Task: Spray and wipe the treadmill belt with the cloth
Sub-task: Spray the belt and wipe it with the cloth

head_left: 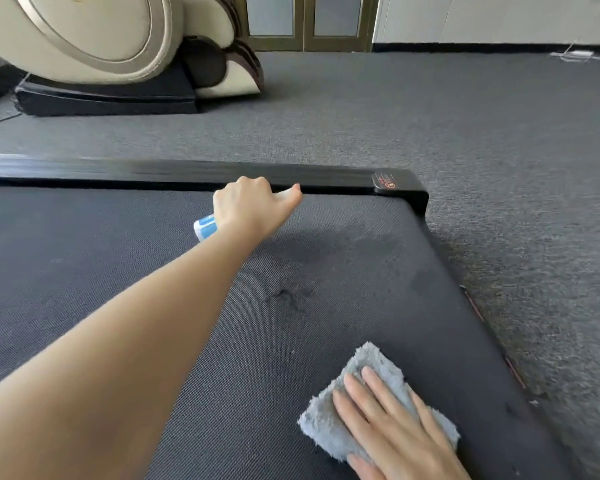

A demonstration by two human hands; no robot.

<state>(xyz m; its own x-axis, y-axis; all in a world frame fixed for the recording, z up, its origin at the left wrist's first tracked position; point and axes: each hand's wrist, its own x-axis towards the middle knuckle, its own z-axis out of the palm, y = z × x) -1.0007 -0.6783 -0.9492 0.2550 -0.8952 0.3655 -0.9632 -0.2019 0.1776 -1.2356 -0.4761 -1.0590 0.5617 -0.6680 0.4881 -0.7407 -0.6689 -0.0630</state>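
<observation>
Left hand: the left hand (248, 206) reaches across to the far side of the belt, its fingers curled round a spray bottle and its thumb stretched out to the right; the knuckles sit just beside the black side rail
Spray bottle: the spray bottle (205, 227) is white with a blue label and mostly hidden inside the fist; only its lower end shows, poking out to the left of the wrist, tilted, above the belt; the nozzle cannot be made out
Right hand: the right hand (392, 420) lies flat on top of the cloth with its fingers straight and slightly spread, pointing up and to the left; it presses the cloth down and grips nothing
Cloth: the fluffy grey cloth (326, 424) is folded into a pad and rests on the belt near its right end, its edges showing all round the fingers
Treadmill belt: the dark grey woven treadmill belt (118, 254) fills the lower part of the view; darker wet patches (309, 251) spread just in front of the left hand, with a smaller blotch between the two hands
Side rail: the black side rail (187, 169) runs along the belt's far edge and ends in a rounded corner cap (400, 188) that carries an orange-printed sticker
Floor: grey carpet (499, 133) surrounds the treadmill
Background: a cream massage chair (101, 39) on a black base stands at the upper left, with glass-panelled doors (305, 19) behind it
</observation>
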